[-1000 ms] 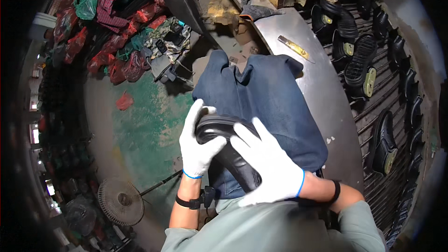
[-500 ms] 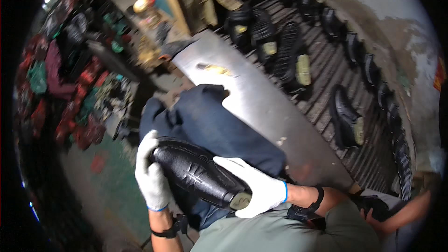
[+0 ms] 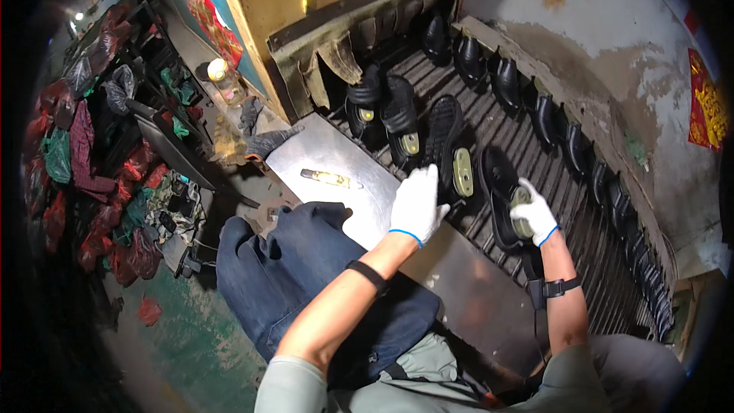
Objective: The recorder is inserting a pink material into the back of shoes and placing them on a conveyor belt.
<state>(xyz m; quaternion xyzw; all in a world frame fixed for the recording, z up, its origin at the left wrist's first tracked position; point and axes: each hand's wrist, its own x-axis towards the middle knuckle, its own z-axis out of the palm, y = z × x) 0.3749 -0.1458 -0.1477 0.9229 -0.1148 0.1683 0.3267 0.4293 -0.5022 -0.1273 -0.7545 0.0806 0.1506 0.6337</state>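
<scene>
My right hand (image 3: 537,216) is closed around the pale-green heel end of a black shoe (image 3: 498,183), which lies on the ridged dark rack. My left hand (image 3: 417,203) reaches over the metal sheet (image 3: 489,283), fingers stretched out and holding nothing. Just beyond its fingertips lies another black shoe (image 3: 443,134), with its treaded sole showing and a pale-green block at its near end. Two similar dark shoe pieces, one of them a treaded shoe (image 3: 399,111), lie farther left. Both hands wear white gloves with blue cuffs. Dark blue cloth (image 3: 306,283) covers my lap.
Black shoes, including one glossy shoe (image 3: 506,82), line the far right edge of the rack (image 3: 527,149). A cutter-like tool (image 3: 329,177) rests on the metal sheet, near a grey glove (image 3: 267,141). Coloured bags (image 3: 57,153) heap up at left. A jar (image 3: 228,84) stands behind.
Both hands have left my lap, where they held a black shoe, and moved forward right. My right hand now grips a shoe on the rack. Another person's forearm at lower right is gone.
</scene>
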